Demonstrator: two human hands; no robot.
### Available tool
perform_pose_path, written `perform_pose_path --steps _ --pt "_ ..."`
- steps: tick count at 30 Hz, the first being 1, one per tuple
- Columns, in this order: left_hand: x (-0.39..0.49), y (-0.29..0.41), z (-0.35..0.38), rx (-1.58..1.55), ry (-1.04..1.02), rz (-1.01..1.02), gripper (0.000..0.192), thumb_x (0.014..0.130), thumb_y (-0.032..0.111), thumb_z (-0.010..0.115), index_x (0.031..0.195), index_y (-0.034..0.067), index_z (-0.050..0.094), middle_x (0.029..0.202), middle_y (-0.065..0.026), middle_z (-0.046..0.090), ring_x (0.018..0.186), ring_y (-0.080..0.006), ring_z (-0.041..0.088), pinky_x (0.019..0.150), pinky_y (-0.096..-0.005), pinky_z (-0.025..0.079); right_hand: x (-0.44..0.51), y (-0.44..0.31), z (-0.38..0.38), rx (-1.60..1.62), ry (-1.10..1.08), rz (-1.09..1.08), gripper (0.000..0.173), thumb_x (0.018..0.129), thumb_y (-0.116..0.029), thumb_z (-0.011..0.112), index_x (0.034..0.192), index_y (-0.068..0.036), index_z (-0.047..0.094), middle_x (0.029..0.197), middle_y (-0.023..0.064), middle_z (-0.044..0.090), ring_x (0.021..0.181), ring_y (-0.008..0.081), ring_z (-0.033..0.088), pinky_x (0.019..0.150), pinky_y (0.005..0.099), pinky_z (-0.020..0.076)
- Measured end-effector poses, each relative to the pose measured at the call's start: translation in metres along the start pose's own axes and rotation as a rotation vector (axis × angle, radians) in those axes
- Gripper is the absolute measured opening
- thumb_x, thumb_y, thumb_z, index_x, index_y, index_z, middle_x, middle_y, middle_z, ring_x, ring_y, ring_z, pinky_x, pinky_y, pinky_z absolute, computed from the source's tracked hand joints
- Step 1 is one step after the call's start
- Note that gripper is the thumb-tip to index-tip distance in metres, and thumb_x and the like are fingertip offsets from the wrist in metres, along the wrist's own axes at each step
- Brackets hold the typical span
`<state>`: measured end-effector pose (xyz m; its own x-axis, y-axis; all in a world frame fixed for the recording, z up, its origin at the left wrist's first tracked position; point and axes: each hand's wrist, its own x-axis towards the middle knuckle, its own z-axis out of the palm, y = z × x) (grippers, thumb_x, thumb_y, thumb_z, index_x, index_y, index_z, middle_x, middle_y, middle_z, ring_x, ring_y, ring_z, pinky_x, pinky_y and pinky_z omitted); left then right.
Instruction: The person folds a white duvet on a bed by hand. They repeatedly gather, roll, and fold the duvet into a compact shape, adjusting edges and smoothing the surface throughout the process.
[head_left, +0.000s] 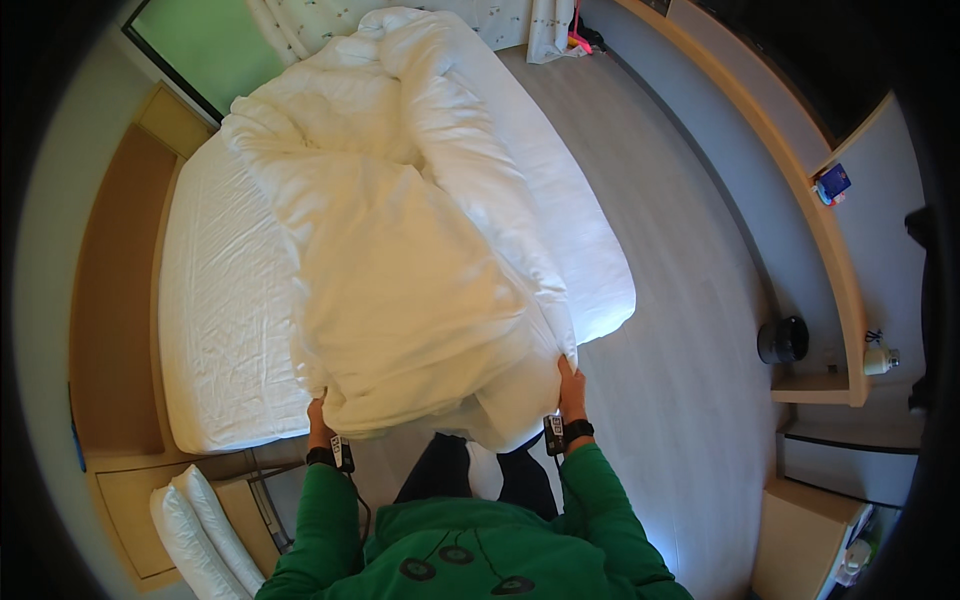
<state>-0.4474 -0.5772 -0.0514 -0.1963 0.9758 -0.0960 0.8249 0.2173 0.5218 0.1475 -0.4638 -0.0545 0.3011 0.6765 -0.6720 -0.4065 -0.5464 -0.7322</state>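
Note:
A white duvet (405, 277) lies bunched lengthwise over a bed with a white fitted sheet (225, 300), its near end raised off the mattress in front of me. My left hand (319, 416) grips the duvet's near left corner. At the near right corner, my right hand (572, 386) is closed on the duvet's edge. Both wrists carry a dark band and a small device with a cable. The duvet's far end is heaped near the curtain.
Two white pillows (206, 532) rest at the lower left beside the wooden headboard (120, 300). Grey wood flooring (675, 300) runs right of the bed. A black waste bin (782, 340) stands under the long wooden shelf (832, 277). A patterned curtain (487, 22) hangs at the far end.

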Motion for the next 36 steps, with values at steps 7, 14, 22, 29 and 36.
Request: perform_pose_path --steps 7,14,22,29,36 --pt "0.003 0.093 0.007 -0.554 -0.106 -0.384 0.037 0.106 0.022 0.054 0.137 0.002 0.059 0.121 -0.0138 0.072 0.108 -0.0263 0.071 0.090 -0.0395 0.058 0.009 -0.001 0.005 -0.913 0.163 -0.535 0.070 0.091 -0.039 0.072 0.144 0.000 0.047 0.137 0.0235 0.057 0.128 0.0434 0.052 0.102 0.0503 0.0435" --pt "-0.014 0.119 0.022 -1.393 -0.088 -0.560 0.046 0.110 0.031 0.048 0.147 0.002 0.049 0.138 -0.0134 0.063 0.121 -0.0265 0.064 0.102 -0.0405 0.053 -0.074 -0.029 0.073 -1.144 -0.047 -0.686 0.106 0.079 -0.039 0.081 0.162 -0.010 0.022 0.162 0.0263 0.024 0.149 0.0478 0.024 0.117 0.0612 0.0246" --pt "-0.022 0.113 0.047 -1.688 0.082 -0.462 0.043 0.109 0.030 0.052 0.146 0.009 0.050 0.136 -0.0119 0.063 0.124 -0.0248 0.061 0.105 -0.0401 0.051 -0.019 -0.065 0.066 -1.028 0.070 -0.488 0.083 0.082 -0.017 0.077 0.154 -0.017 0.035 0.131 0.0208 0.064 0.117 0.0416 0.063 0.093 0.0509 0.0531" --pt "-0.041 0.052 0.056 -0.959 0.234 -0.335 0.030 0.100 0.014 0.065 0.127 0.004 0.060 0.121 -0.0117 0.069 0.104 -0.0227 0.070 0.085 -0.0374 0.060 -0.065 -0.111 0.015 -0.911 0.229 -0.883 0.075 0.075 0.004 0.070 0.145 -0.016 0.051 0.121 0.0160 0.065 0.106 0.0432 0.064 0.089 0.0506 0.0540" --pt "-0.021 0.070 0.050 -1.279 0.129 -0.854 0.035 0.098 0.017 0.069 0.128 0.000 0.061 0.119 -0.0133 0.071 0.097 -0.0230 0.072 0.080 -0.0381 0.061 0.002 -0.076 0.026 -1.425 0.280 -0.322 0.101 0.076 -0.031 0.089 0.158 -0.026 0.031 0.117 0.0143 0.056 0.112 0.0396 0.061 0.088 0.0531 0.0514"
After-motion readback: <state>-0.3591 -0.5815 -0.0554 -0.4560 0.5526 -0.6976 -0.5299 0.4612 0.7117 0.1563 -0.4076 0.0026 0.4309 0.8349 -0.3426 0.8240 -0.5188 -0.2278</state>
